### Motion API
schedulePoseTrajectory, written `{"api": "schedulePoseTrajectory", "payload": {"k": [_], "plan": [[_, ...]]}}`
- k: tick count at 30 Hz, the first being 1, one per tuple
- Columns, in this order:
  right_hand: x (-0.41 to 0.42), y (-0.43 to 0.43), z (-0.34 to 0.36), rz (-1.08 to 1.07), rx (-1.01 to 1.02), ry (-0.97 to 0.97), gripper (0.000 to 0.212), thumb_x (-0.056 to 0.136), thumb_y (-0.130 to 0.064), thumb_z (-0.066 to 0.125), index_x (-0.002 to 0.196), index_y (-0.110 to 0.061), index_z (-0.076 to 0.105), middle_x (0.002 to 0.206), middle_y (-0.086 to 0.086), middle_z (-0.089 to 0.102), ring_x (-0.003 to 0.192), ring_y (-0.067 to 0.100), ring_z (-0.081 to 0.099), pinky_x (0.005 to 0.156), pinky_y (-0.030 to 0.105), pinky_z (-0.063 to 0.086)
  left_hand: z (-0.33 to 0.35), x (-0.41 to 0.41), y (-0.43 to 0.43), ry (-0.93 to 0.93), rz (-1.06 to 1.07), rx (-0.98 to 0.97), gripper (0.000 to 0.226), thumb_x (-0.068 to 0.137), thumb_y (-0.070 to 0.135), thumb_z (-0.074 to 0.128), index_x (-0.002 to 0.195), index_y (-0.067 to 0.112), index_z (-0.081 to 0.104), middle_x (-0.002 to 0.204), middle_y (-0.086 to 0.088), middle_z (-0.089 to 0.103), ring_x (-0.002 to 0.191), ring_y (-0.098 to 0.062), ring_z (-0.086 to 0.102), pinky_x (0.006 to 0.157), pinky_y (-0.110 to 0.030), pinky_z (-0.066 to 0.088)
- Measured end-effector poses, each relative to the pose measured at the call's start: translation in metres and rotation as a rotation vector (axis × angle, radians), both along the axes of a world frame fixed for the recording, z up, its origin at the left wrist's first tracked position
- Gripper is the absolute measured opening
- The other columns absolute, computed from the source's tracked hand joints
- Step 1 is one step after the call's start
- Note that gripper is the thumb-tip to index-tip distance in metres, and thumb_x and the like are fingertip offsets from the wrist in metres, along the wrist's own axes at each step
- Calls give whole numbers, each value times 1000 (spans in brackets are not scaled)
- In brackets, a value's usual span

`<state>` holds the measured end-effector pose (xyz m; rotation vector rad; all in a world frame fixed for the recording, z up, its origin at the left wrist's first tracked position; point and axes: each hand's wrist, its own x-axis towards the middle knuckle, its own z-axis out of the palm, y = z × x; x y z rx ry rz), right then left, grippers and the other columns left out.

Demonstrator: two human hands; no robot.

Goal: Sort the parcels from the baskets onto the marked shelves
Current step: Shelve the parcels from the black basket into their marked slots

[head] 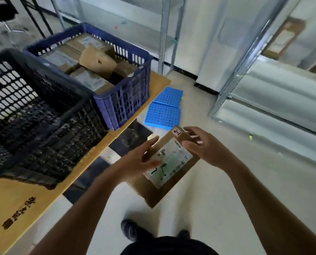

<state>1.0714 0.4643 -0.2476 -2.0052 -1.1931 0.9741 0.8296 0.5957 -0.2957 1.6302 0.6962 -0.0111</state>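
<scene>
A flat brown cardboard parcel [165,173] with a white shipping label and a small tag reading "2-1" hangs in front of me above the floor. My left hand [138,160] grips its left edge, fingers spread over the top. My right hand [204,146] holds its far right corner, fingers blurred. A blue basket [124,94] on the table holds several more cardboard parcels [96,61]. A dark basket [43,115] stands nearer on the left; its contents are not visible. Metal shelves [275,85] stand to the right, one bearing a blurred parcel [284,37].
The baskets sit on a yellow-brown table [17,201] at my left. Two blue perforated plastic panels [164,109] lie on the floor past the table's end. More metal shelf posts [165,34] stand at the back. My shoes [135,230] show below.
</scene>
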Motion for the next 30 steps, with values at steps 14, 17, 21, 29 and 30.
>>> {"api": "schedulePoseTrajectory", "payload": {"k": [14,17,21,29,30], "plan": [[84,-222,-54,-564,107,348,74,94,-45,72,155,-29,34,131,-4,65,111,18,71,89,44,64,-22,198,-201,-138,130,-2,78,102,33,62,159,46,11,132,27,58,113,3,65,75,-19,58],[106,-242,-53,-653,159,331,70,94,-41,73,152,-30,36,126,-7,66,104,14,73,83,38,65,-19,232,-219,-158,50,25,77,103,35,59,160,45,8,133,34,56,118,5,62,75,-18,57],[144,-263,-50,-735,212,332,70,94,-40,74,152,-29,37,127,-6,66,105,15,74,82,37,66,-10,279,-222,-162,-63,57,70,101,48,58,156,54,15,140,31,53,125,-4,61,87,-33,62],[239,-268,-36,-850,264,204,72,90,-44,77,150,-37,37,122,-14,65,98,-7,70,62,18,59,5,377,-168,-121,-163,496,69,97,66,36,159,39,27,166,8,29,152,-17,28,113,-35,24],[252,-264,-33,-867,270,190,71,89,-44,78,148,-40,38,121,-14,65,98,-7,70,62,18,59,8,389,-158,-130,-170,553,68,98,65,36,159,37,28,166,7,29,153,-18,26,115,-36,23]]}}
